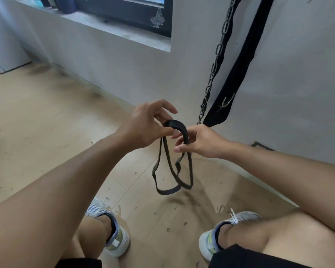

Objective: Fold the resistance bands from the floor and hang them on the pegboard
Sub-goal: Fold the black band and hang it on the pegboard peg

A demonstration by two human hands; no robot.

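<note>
While the left hand [145, 128] pinches one side of the black band [172, 163] at the top of its fold, the smart play is to keep the hanging loops even and flat before doubling them over again. Over on the right, the right hand [199, 142] curls round the other side of that top bend, both arms reaching forward at mid-height, loops dangling above the floor [46, 113] between two shoes.
</note>
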